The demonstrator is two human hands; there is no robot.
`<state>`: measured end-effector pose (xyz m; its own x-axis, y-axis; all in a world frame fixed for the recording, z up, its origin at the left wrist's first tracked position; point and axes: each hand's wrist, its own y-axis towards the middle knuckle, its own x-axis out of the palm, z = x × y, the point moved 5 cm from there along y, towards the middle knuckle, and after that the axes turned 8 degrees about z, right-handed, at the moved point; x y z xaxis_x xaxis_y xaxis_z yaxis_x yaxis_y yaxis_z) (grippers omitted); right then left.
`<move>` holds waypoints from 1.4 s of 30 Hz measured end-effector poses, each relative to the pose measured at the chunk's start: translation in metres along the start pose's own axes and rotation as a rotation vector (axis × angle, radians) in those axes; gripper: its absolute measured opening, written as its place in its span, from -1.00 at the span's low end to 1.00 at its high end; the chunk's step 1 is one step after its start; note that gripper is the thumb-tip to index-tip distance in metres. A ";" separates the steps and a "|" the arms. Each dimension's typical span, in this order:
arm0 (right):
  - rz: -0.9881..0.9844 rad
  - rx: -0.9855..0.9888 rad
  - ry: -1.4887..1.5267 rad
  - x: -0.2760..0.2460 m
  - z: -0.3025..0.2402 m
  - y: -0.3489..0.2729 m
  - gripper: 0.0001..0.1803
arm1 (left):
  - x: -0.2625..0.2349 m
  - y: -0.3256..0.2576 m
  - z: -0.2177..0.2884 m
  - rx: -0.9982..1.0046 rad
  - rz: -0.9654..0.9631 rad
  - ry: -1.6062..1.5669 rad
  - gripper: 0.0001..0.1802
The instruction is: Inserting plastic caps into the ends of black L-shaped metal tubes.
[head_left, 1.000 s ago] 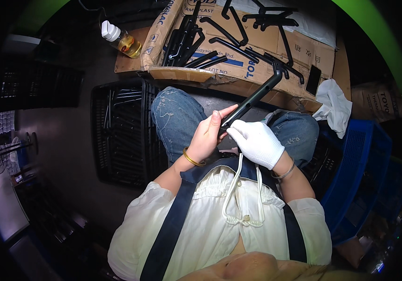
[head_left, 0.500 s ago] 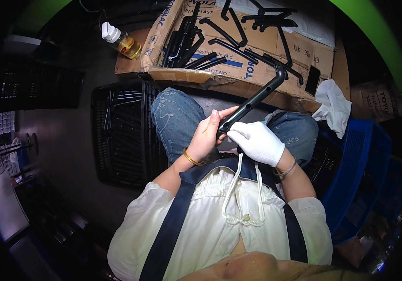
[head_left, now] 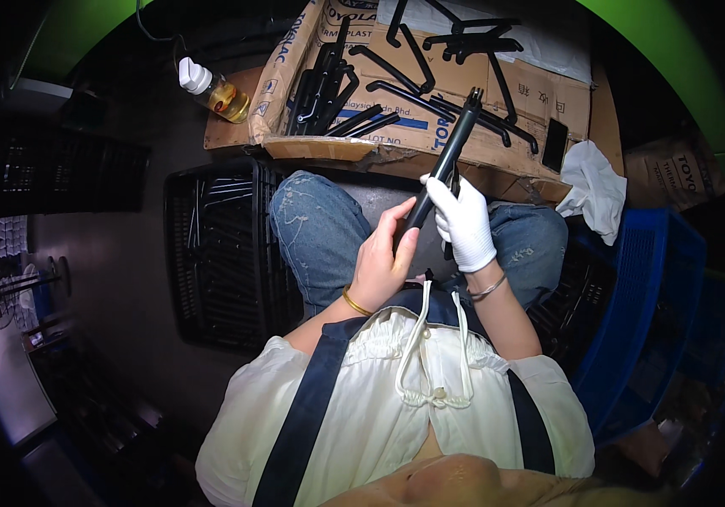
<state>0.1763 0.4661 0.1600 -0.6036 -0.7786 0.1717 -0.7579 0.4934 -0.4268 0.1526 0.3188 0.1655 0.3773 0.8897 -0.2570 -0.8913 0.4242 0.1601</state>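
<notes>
A long black plastic bar (head_left: 451, 148) points up and away from my lap, over my jeans-clad knees. My left hand (head_left: 383, 262), bare with a gold bangle at the wrist, grips its lower end. My right hand (head_left: 464, 221), in a white glove, is closed around the bar a little higher up. The bar's upper tip reaches over the front edge of a flattened cardboard box (head_left: 497, 144), where several similar black bars and curved black parts lie.
A black slatted crate (head_left: 210, 245) stands at my left knee, a blue crate (head_left: 650, 313) at my right. A small bottle of amber liquid with a white cap (head_left: 214, 91) sits on the cardboard's left corner. A white cloth (head_left: 595, 186) lies to the right.
The bar has swung more upright, and my gloved right hand has slid up along it. My left hand stays at the bar's lower end.
</notes>
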 end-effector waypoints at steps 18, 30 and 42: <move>-0.245 0.123 0.194 0.002 0.002 0.002 -0.63 | 0.005 -0.008 -0.007 -0.515 -0.463 -0.877 -0.24; -0.008 -0.358 -0.349 -0.004 0.006 -0.002 -0.67 | 0.012 -0.004 -0.027 -0.644 -0.298 -0.761 -0.63; -0.078 -0.630 -0.896 0.015 -0.018 -0.055 -0.81 | 0.000 -0.005 -0.023 -0.420 -0.237 -0.627 -0.42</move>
<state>0.2045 0.4341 0.2020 -0.3426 -0.6898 -0.6378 -0.9308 0.3411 0.1312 0.1510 0.3132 0.1432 0.5286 0.7660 0.3659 -0.7430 0.6260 -0.2370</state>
